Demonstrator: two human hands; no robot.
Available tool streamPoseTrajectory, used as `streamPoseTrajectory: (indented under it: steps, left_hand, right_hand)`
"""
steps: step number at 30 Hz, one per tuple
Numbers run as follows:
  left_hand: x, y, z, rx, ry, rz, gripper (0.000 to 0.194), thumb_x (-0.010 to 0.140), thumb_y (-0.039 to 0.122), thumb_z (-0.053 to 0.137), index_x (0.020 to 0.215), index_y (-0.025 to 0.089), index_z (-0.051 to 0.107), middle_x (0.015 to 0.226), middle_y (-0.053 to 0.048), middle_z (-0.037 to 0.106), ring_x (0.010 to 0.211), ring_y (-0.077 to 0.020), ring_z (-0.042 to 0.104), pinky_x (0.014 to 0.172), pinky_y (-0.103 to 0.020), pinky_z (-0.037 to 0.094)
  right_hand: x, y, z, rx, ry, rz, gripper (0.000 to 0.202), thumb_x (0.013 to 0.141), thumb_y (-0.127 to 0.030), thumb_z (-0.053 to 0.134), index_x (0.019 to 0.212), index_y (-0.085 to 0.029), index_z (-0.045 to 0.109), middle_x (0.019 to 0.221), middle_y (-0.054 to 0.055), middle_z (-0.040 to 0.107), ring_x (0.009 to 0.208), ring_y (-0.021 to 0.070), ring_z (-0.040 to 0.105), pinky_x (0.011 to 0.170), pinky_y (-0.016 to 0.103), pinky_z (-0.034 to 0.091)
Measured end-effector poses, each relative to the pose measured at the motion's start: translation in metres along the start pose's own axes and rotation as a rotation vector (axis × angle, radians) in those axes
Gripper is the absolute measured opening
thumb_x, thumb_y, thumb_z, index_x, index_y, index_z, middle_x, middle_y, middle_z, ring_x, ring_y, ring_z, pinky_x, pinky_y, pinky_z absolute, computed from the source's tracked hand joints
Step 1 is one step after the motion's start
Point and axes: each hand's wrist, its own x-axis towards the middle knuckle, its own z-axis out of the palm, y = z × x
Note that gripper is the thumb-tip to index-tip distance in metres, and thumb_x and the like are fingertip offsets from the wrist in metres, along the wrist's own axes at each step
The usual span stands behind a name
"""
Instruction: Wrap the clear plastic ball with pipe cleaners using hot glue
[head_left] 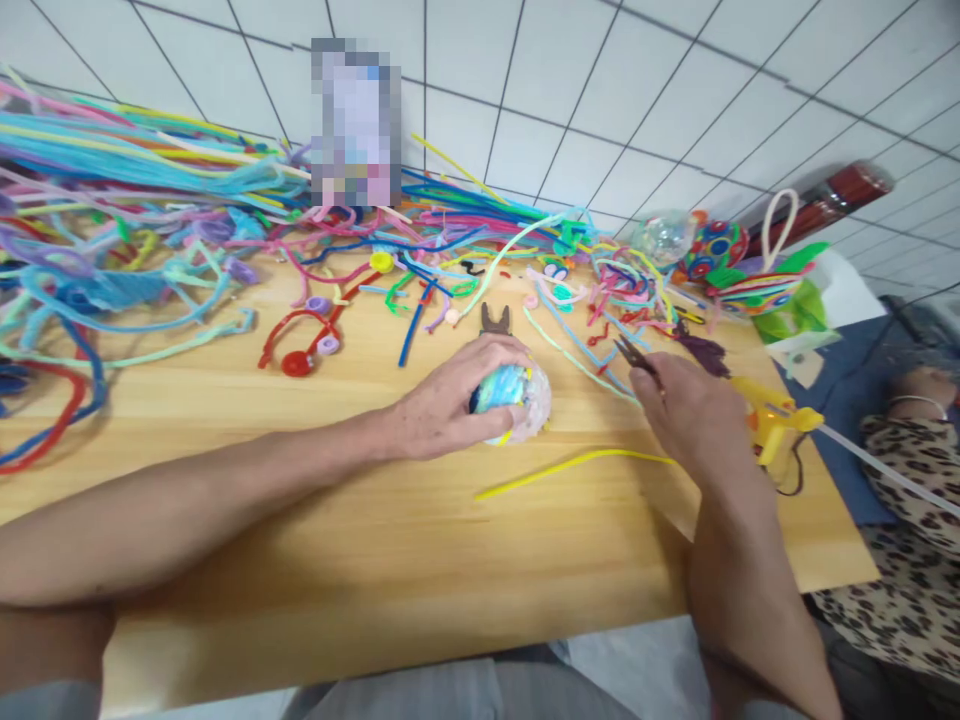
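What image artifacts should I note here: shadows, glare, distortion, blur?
Head view: pixelated block masks detail; gridded wall tilts, its lines fanning; soft shadow on the table beside the right forearm; highlights on the dark red cylinder; fine detail soft, including pliers in the right hand.

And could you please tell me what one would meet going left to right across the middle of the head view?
Red round piece, left hand, ball jutting rightward from its grip, dark-tipped tool, right hand holding it, yellow glue gun, leopard-print sleeve.
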Motion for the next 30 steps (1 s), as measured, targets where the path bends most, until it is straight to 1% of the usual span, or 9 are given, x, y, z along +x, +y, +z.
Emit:
streamPoseTrajectory:
  steps: [4, 8, 11, 13, 17, 20, 24, 27, 30]
  left_hand:
    - [0.002, 0.002, -0.002, -0.039, -0.008, -0.064, 0.035, 0.100, 0.037, 0.067, 0.129, 0.021, 0.057, 0.133, -0.013, 0.067, 0.131, -0.0278, 0.061, 0.114, -0.045, 0.051]
    - [0.002, 0.002, -0.002, -0.067, -0.009, -0.067, 0.033, 0.100, 0.038, 0.067, 0.128, 0.022, 0.057, 0.134, -0.013, 0.066, 0.130, -0.0276, 0.062, 0.113, -0.044, 0.050]
    - [0.002, 0.001, -0.003, -0.084, -0.017, -0.099, 0.035, 0.098, 0.036, 0.067, 0.129, 0.021, 0.057, 0.133, -0.012, 0.066, 0.128, -0.0269, 0.062, 0.111, -0.042, 0.050]
    - [0.002, 0.000, -0.003, -0.103, -0.023, -0.132, 0.037, 0.097, 0.035, 0.068, 0.130, 0.021, 0.057, 0.133, -0.011, 0.066, 0.126, -0.0264, 0.062, 0.109, -0.041, 0.050]
    - [0.003, -0.001, -0.003, -0.164, -0.027, -0.197, 0.038, 0.096, 0.037, 0.069, 0.129, 0.022, 0.058, 0.133, -0.010, 0.065, 0.125, -0.0271, 0.063, 0.108, -0.041, 0.050]
    - [0.003, -0.002, -0.004, -0.195, -0.025, -0.217, 0.039, 0.095, 0.038, 0.069, 0.129, 0.023, 0.059, 0.133, -0.010, 0.065, 0.125, -0.0272, 0.062, 0.108, -0.041, 0.049]
    - [0.005, -0.003, -0.005, -0.219, -0.027, -0.210, 0.038, 0.093, 0.037, 0.069, 0.128, 0.023, 0.060, 0.129, -0.009, 0.067, 0.121, -0.0263, 0.063, 0.105, -0.039, 0.050]
    - [0.007, -0.005, -0.006, -0.272, -0.025, -0.223, 0.039, 0.090, 0.036, 0.070, 0.125, 0.021, 0.061, 0.124, -0.008, 0.066, 0.117, -0.0253, 0.062, 0.104, -0.038, 0.050]
    - [0.007, -0.007, -0.006, -0.325, -0.009, -0.284, 0.042, 0.089, 0.038, 0.069, 0.127, 0.020, 0.060, 0.121, -0.007, 0.065, 0.111, -0.0238, 0.062, 0.099, -0.037, 0.051]
  right_hand:
    - [0.009, 0.038, 0.013, -0.123, -0.181, 0.158, 0.036, 0.105, -0.034, 0.042, 0.104, -0.017, 0.073, 0.105, 0.017, 0.077, 0.094, 0.0323, 0.071, 0.066, 0.036, 0.039]
    - [0.016, 0.058, 0.038, -0.121, -0.328, 0.183, 0.038, 0.102, -0.027, 0.042, 0.102, -0.014, 0.078, 0.107, 0.021, 0.077, 0.100, 0.0346, 0.072, 0.079, 0.042, 0.051]
    - [0.021, 0.062, 0.051, -0.036, -0.257, 0.170, 0.031, 0.097, -0.023, 0.051, 0.103, -0.012, 0.079, 0.109, 0.022, 0.078, 0.109, 0.0350, 0.072, 0.094, 0.046, 0.055]
    - [0.023, 0.059, 0.052, 0.043, -0.121, 0.181, 0.031, 0.097, -0.027, 0.058, 0.114, -0.009, 0.077, 0.120, 0.025, 0.076, 0.121, 0.0369, 0.069, 0.107, 0.050, 0.052]
    - [0.020, 0.031, 0.038, 0.340, 0.127, 0.063, 0.041, 0.100, -0.040, 0.062, 0.132, -0.015, 0.071, 0.134, 0.021, 0.073, 0.131, 0.0360, 0.066, 0.115, 0.055, 0.050]
    - [0.007, -0.008, 0.018, 0.605, 0.061, -0.155, 0.047, 0.101, -0.050, 0.064, 0.139, -0.023, 0.067, 0.137, 0.015, 0.073, 0.128, 0.0338, 0.069, 0.111, 0.056, 0.055]
    - [-0.014, -0.061, 0.002, 0.758, -0.100, -0.290, 0.087, 0.092, -0.058, 0.076, 0.165, -0.027, 0.039, 0.165, 0.018, 0.050, 0.150, 0.0389, 0.053, 0.120, 0.065, 0.047]
    - [-0.021, -0.087, 0.010, 0.850, -0.110, -0.257, 0.112, 0.085, -0.056, 0.085, 0.172, -0.030, 0.020, 0.171, 0.020, 0.040, 0.156, 0.0417, 0.044, 0.124, 0.070, 0.042]
    - [-0.025, -0.100, 0.030, 1.014, -0.053, -0.233, 0.116, 0.087, -0.058, 0.083, 0.173, -0.033, 0.010, 0.173, 0.019, 0.034, 0.158, 0.0388, 0.041, 0.124, 0.067, 0.042]
